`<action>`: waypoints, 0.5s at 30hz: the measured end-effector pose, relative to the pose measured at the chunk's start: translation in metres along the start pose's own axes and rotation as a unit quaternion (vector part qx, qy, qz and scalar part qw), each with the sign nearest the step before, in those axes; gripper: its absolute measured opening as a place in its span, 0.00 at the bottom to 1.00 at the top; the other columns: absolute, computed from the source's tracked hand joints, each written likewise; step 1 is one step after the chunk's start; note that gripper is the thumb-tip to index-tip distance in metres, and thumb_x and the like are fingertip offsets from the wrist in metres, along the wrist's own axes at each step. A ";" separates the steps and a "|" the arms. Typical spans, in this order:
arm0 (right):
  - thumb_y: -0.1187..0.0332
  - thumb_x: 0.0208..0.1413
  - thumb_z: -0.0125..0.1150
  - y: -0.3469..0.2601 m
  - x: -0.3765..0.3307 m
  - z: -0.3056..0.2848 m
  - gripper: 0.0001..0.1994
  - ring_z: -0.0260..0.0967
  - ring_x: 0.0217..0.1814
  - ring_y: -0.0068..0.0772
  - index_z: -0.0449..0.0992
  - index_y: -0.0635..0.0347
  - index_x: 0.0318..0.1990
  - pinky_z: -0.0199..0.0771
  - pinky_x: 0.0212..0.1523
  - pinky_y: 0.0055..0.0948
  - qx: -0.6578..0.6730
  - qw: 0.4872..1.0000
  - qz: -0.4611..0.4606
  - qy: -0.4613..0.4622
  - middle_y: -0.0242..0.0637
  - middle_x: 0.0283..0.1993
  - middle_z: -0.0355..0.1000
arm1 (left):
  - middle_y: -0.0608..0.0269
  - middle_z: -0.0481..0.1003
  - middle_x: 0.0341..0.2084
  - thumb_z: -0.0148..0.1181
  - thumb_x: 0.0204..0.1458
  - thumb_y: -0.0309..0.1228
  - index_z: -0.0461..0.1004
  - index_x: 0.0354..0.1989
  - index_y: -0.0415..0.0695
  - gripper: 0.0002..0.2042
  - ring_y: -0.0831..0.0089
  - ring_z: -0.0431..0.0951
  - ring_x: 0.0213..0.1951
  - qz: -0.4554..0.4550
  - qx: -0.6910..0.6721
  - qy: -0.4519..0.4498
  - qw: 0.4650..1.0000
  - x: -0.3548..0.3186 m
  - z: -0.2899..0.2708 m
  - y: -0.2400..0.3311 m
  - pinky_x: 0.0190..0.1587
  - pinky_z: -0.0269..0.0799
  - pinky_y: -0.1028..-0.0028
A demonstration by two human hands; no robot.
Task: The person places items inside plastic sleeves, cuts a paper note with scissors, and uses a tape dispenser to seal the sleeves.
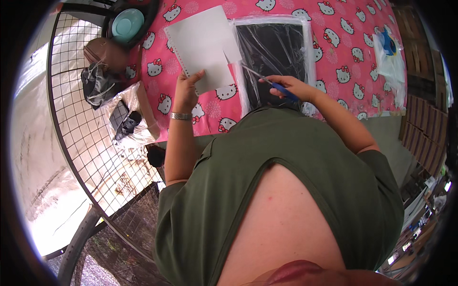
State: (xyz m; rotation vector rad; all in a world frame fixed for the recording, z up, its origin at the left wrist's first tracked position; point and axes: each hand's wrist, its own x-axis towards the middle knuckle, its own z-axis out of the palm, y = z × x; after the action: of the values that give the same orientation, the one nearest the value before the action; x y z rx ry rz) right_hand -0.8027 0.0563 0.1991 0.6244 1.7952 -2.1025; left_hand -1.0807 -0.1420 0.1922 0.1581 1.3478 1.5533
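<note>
My left hand (185, 89) holds a white sheet of paper (202, 47) by its lower edge, above a table with a pink cartoon-cat cloth (334, 43). A silver bracelet sits on that wrist. My right hand (288, 86) grips blue-handled scissors (272, 82), whose blades point left toward the paper's right edge and reach a notch cut into it. Under both hands lies a black sheet in a clear plastic sleeve (274, 52).
A teal bowl (127, 24) sits at the table's far left corner. A clear bag with a blue object (389, 55) lies at the right. A wire mesh panel (90, 138) stands left of the table, with a black bag (95, 85) and a plastic-wrapped bundle (126, 121) beside it.
</note>
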 end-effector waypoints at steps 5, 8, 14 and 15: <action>0.64 0.56 0.61 0.002 0.001 -0.026 0.29 0.56 0.31 0.12 0.62 0.53 0.65 0.62 0.33 0.16 0.022 0.999 -0.011 -0.029 0.24 0.40 0.67 | 0.58 0.78 0.40 0.58 0.51 0.24 0.73 0.47 0.36 0.14 0.69 0.78 0.41 -0.057 0.140 -0.079 0.985 0.001 -0.006 0.031 0.46 0.74 0.68; 0.61 0.54 0.64 -0.028 0.005 -0.023 0.31 0.59 0.32 0.14 0.63 0.57 0.64 0.64 0.35 0.18 -0.051 0.996 0.033 -0.059 0.25 0.36 0.66 | 0.59 0.77 0.41 0.58 0.51 0.25 0.72 0.50 0.36 0.16 0.70 0.78 0.42 -0.091 0.204 -0.123 0.967 0.001 -0.003 0.043 0.47 0.72 0.69; 0.56 0.53 0.65 -0.031 0.010 -0.019 0.33 0.61 0.31 0.16 0.63 0.62 0.64 0.65 0.34 0.19 -0.041 0.995 0.043 -0.079 0.27 0.33 0.64 | 0.59 0.77 0.42 0.58 0.51 0.26 0.71 0.51 0.35 0.18 0.70 0.77 0.43 -0.106 0.239 -0.147 0.954 0.005 0.003 0.062 0.49 0.71 0.70; 0.54 0.54 0.65 -0.029 0.010 -0.016 0.33 0.61 0.29 0.17 0.63 0.61 0.64 0.64 0.33 0.19 -0.036 0.996 0.034 -0.077 0.28 0.33 0.64 | 0.59 0.77 0.42 0.59 0.51 0.26 0.72 0.51 0.35 0.18 0.70 0.77 0.43 -0.109 0.234 -0.153 0.954 0.006 0.002 0.062 0.49 0.70 0.70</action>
State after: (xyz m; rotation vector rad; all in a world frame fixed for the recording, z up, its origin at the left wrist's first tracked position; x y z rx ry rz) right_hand -0.8238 0.0778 0.2168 0.4820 1.7325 -1.9745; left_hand -1.1188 -0.1265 0.2393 0.5065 1.4072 0.9593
